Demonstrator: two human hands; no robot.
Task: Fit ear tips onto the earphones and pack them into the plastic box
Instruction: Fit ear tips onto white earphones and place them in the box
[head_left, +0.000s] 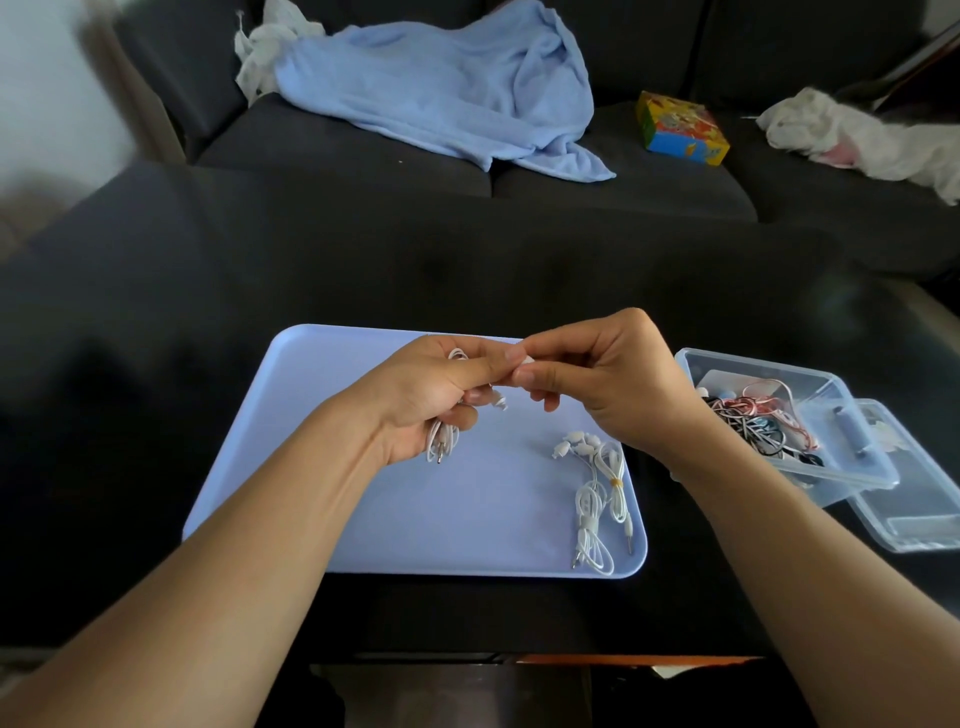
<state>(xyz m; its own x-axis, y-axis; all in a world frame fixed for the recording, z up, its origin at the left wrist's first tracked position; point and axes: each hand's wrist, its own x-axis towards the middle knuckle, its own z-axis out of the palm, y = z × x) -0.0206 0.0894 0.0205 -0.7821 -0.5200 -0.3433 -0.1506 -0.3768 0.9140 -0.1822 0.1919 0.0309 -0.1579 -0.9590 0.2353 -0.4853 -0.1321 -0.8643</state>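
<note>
Fitting step in hand: left hand (431, 395) grips a coiled white earphone (441, 441) over the tray (337, 467); right hand (597, 384) pinches an ear tip (525, 362) against it. Next: seat it, then carry to the plastic box (852, 457) at three o'clock.

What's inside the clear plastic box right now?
The plastic box holds a tangle of earphone cables in red, white, black and blue. Whatever lies under the tangle is covered, so a count isn't possible.
</note>
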